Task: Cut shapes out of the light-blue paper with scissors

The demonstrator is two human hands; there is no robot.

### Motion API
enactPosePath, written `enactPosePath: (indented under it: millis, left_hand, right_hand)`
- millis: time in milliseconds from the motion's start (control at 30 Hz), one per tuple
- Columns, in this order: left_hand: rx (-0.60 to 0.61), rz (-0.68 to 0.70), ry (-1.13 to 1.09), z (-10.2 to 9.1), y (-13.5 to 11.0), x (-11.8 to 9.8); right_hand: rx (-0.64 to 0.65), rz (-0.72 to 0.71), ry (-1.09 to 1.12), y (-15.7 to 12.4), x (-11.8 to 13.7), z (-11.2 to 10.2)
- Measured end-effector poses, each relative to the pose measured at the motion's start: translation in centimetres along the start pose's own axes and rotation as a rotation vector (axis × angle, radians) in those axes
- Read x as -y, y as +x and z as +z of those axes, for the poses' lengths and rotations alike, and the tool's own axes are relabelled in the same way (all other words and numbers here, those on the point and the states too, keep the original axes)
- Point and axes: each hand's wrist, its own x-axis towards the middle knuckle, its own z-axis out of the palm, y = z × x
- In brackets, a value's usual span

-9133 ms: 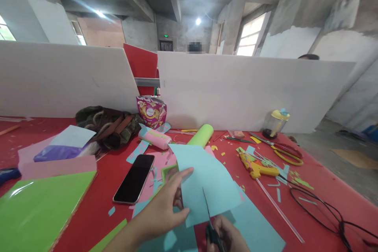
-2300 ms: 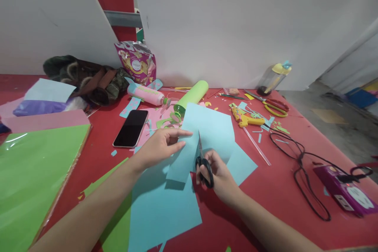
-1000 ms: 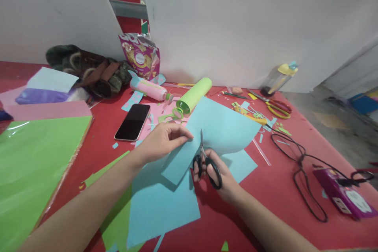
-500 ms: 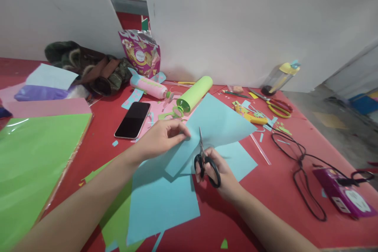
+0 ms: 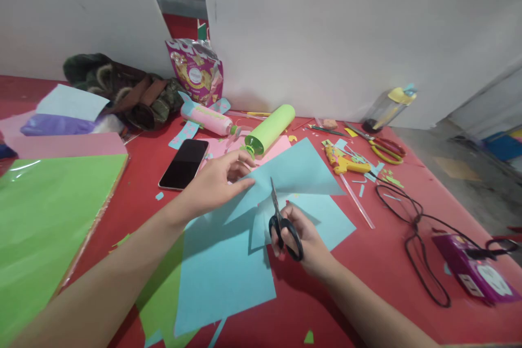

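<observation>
A light blue sheet of paper (image 5: 299, 168) is tilted up off the table between my hands. My left hand (image 5: 216, 182) is at its left edge, with thumb and fingers apart and the thumb tip at the paper. My right hand (image 5: 308, 236) has its fingers through the black handles of a pair of scissors (image 5: 277, 215). The scissor blades point up and away against the raised sheet and look nearly closed. Beneath lie another light blue sheet (image 5: 226, 283) and a lighter blue piece (image 5: 330, 220), with green paper (image 5: 163, 283) partly under them.
Behind the sheet lie a green paper-wrapped bottle (image 5: 271, 128), a pink wrapped bottle (image 5: 210, 121) and a phone (image 5: 183, 164). To the right are a yellow glue gun (image 5: 346, 164), its cord, pliers (image 5: 385, 149) and a purple power strip (image 5: 473, 269). Green sheets (image 5: 53, 217) cover the left.
My left thumb and fingers have parted at the paper's edge. The raised sheet has dropped lower and shifted left, uncovering more of the glue gun. The scissors have moved slightly left.
</observation>
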Motion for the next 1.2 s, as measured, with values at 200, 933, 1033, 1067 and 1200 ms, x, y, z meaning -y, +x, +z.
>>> enactPosePath:
  millis: [200, 933, 1033, 1067, 1200]
  left_hand:
    - [-0.022, -0.011, 0.055, -0.03, -0.01, -0.12]
    - [-0.001, 0.034, 0.066, 0.34, -0.68, -1.05]
    - [0.000, 0.025, 0.068, 0.31, -0.65, -1.00]
    - [-0.003, 0.019, 0.072, 0.31, -0.65, -0.97]
    - [-0.020, 0.000, 0.089, 0.29, -0.62, -0.90]
  right_hand:
    - [0.022, 0.010, 0.028, 0.03, -0.26, -0.07]
    - [0.103, -0.020, 0.042, -0.08, -0.25, -0.13]
    - [0.097, -0.017, 0.041, -0.09, -0.28, -0.08]
    - [0.093, -0.019, 0.040, -0.09, -0.29, -0.06]
    - [0.084, -0.042, 0.015, -0.06, -0.21, 0.05]
